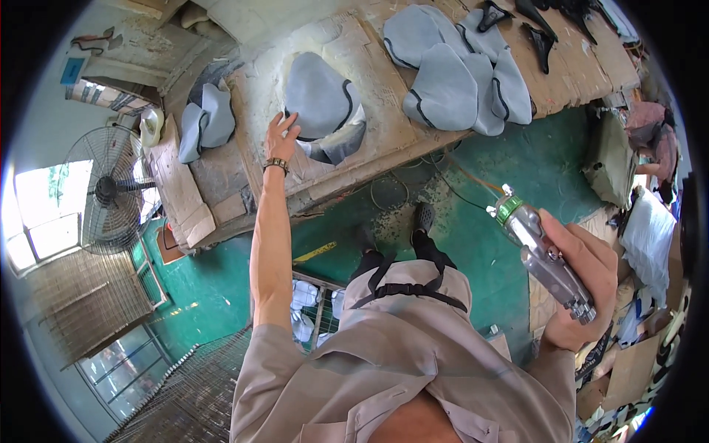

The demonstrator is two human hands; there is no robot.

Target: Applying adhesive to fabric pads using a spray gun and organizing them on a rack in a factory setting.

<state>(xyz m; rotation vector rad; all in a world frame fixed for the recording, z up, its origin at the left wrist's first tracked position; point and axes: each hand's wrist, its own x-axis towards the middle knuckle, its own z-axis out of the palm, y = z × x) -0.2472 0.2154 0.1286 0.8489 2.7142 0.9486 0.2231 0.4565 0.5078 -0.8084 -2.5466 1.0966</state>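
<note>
Here we have a smooth, rounded grey cover (317, 92), black-trimmed, back from the worktop's (369, 162) front edge, our left hand (281, 138) empty, loosely spread at its side, our right hand (589, 277) wrapped around a metallic spray gun (528, 225).

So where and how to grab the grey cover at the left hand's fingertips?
Grey cover: probably pinch its near-left edge, coming from the near left. The left hand is right there, and the broad face offers little to pinch.
</note>
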